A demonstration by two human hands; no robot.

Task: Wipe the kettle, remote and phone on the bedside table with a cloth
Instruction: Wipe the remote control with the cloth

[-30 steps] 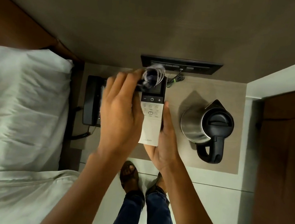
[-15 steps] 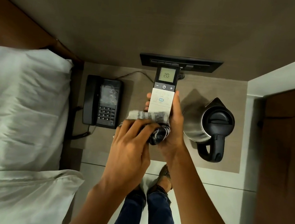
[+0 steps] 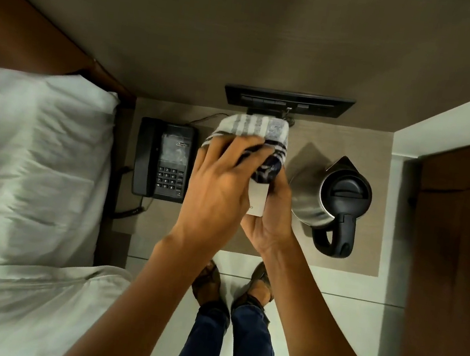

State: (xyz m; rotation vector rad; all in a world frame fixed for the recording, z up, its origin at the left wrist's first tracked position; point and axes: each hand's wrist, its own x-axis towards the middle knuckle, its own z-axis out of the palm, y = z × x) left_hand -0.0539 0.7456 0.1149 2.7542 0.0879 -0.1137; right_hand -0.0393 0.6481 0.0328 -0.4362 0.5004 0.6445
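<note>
My right hand [image 3: 274, 222] holds the white remote [image 3: 257, 200] from below, above the middle of the bedside table [image 3: 364, 256]. Only the remote's lower end shows. My left hand [image 3: 220, 188] presses a striped white and dark cloth [image 3: 252, 133] over the remote's upper part, covering its screen. The black desk phone [image 3: 164, 158] sits at the table's left side, untouched. The steel kettle [image 3: 330, 197] with a black lid and handle stands at the right, close to my right hand.
A black switch panel [image 3: 288, 101] is on the wall behind the table. The bed with white pillows [image 3: 35, 149] borders the table on the left. A wooden door or cabinet [image 3: 460, 239] stands at the right. My feet are on the tiled floor below.
My left hand with the cloth slid from the remote's top down to its lower end, then back up over the screen. The right hand kept holding the remote.
</note>
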